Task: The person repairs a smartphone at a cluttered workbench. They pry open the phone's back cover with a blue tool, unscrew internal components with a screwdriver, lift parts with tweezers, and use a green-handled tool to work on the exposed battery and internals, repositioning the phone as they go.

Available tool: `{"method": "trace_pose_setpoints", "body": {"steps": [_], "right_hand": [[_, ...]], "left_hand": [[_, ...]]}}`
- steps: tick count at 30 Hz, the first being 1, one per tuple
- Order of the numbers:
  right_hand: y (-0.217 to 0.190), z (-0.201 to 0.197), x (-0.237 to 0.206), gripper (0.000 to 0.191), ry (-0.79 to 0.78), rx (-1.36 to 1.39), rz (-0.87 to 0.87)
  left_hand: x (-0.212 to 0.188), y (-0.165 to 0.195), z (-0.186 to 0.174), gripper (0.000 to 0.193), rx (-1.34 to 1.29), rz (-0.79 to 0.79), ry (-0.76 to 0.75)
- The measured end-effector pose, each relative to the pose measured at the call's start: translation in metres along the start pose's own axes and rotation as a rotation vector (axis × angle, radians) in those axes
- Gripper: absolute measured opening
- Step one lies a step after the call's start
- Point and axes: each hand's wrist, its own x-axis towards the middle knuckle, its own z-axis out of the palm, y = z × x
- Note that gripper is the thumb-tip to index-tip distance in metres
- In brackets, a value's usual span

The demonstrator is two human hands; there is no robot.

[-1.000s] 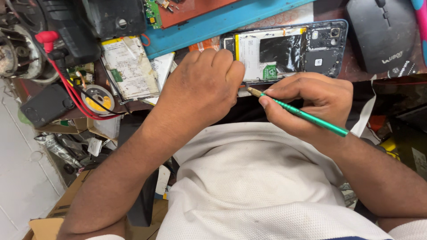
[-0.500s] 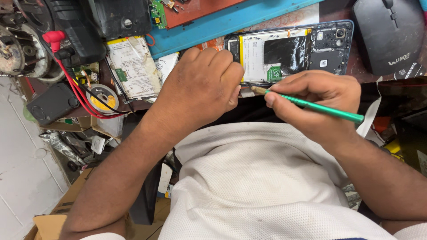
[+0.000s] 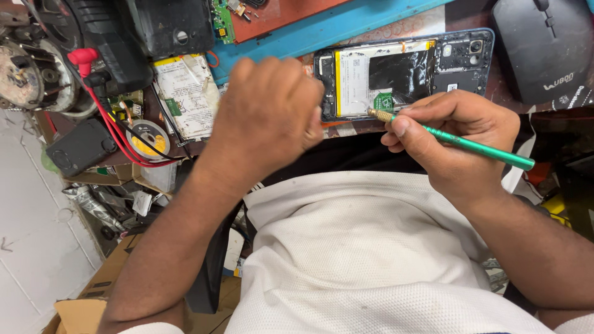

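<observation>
The opened phone (image 3: 402, 74) lies face down at the near edge of the desk (image 3: 371, 28), toward its right end, with its back cover already off. Its white battery, a black shielding film, the camera cluster and a small green circuit board are all exposed, so the opening stage looks done.

The right hand (image 3: 455, 133) pinches a green screwdriver (image 3: 470, 145) between thumb and fingers like a pen. The brass tip rests at the phone's near edge, just beside the small green board. That suggests work on a screw or connector there, though the tip is too small to tell which.

The left hand (image 3: 269, 114) hangs over the phone's left end in a loose, curled fist. It is blurred, and whether it grips or merely steadies the phone cannot be told.

No loose screws or lifted parts show beside the phone. The battery and boards appear to sit in place, so the internal work seems to be at an early point, with most of it left.

Nearby on the desk lie 1 black computer mouse (image 3: 544, 49) at the right edge, a second battery pack (image 3: 185, 93), a spool of solder (image 3: 147, 137) and red probe leads (image 3: 108, 120) toward the left.
</observation>
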Motion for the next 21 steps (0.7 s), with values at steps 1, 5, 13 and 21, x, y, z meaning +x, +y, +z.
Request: {"method": "trace_pose_setpoints", "body": {"steps": [1,5,13,21], "right_hand": [[0.000,0.000,0.000,0.006,-0.004,-0.005,-0.002],[0.001,-0.002,-0.001,0.006,-0.011,-0.027,-0.014],[0.001,-0.001,-0.002,0.007,-0.002,0.006,-0.008],[0.002,-0.005,-0.003,0.007,0.008,0.056,0.005]], "left_hand": [[-0.001,-0.003,-0.003,0.021,0.008,-0.019,0.008],[0.000,-0.017,-0.012,0.016,0.091,-0.034,0.142],[0.003,-0.050,-0.028,0.009,0.276,-0.104,0.185],[0.000,-0.062,-0.019,0.010,0.403,-0.128,0.181]]}}
